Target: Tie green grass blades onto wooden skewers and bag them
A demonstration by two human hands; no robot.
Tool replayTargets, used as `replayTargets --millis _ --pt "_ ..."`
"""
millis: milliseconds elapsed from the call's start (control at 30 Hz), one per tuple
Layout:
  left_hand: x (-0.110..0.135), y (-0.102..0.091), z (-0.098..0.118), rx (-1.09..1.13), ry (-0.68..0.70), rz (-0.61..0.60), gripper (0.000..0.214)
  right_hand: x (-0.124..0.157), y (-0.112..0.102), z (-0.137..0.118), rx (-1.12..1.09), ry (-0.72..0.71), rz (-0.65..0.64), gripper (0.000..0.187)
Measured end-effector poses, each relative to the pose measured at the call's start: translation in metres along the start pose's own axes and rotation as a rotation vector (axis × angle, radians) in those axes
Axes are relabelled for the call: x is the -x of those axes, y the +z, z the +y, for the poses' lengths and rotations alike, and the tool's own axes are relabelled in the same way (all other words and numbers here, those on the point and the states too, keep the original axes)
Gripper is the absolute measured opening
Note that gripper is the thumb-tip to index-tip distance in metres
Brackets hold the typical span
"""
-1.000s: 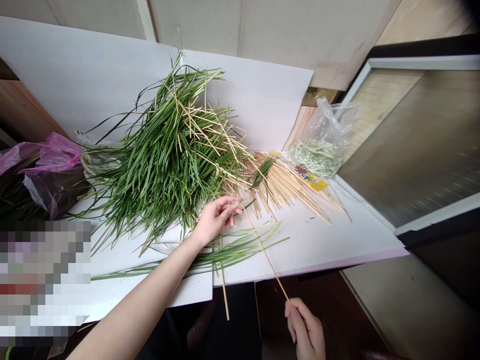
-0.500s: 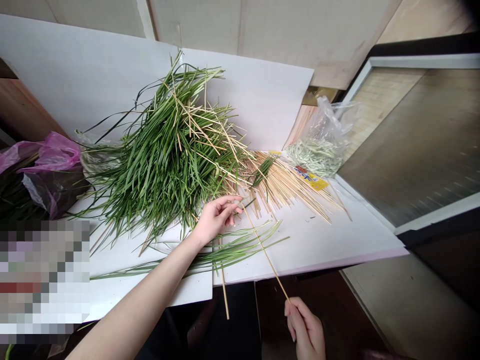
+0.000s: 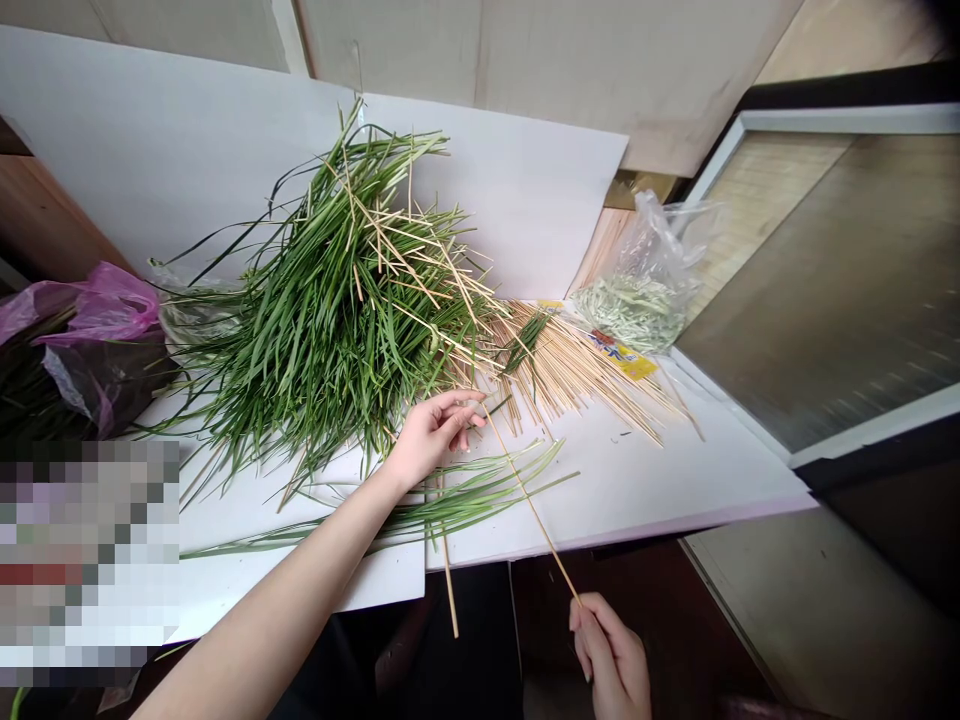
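Beige wall (image 3: pixel 525 60), wood furn. (image 3: pixel 52 215), white-framed glass pane (image 3: pixel 817 290)

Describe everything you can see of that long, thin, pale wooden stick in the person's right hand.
The long, thin, pale wooden stick is straight, round and unpainted, like a bamboo skewer. Its lower end is pinched in the right hand, beyond the edge of the white board. It slants upward over loose green grass blades and ends beside the fingertips of the left hand, though whether they touch is hard to tell.
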State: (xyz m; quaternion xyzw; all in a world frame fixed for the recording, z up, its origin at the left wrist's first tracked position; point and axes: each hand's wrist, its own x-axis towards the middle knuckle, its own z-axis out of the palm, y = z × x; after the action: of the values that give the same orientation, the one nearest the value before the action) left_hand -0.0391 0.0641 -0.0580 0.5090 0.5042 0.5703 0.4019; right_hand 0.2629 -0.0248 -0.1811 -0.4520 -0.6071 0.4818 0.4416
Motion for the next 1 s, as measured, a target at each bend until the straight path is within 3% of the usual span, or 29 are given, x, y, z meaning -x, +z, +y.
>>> replayTargets --millis 567,1000 --pt "-0.0003 -0.0003 -0.0019 0.010 0.001 -0.014 0.041 0.0012 0.0007 -0.0001 -0.012 0.041 -0.019 0.037" --pt "0.0017 0.0022 0.0000 -0.026 0.068 0.002 0.029 0.0008 0.0024 -0.0018 -0.032 0.040 -0.015 0.037"
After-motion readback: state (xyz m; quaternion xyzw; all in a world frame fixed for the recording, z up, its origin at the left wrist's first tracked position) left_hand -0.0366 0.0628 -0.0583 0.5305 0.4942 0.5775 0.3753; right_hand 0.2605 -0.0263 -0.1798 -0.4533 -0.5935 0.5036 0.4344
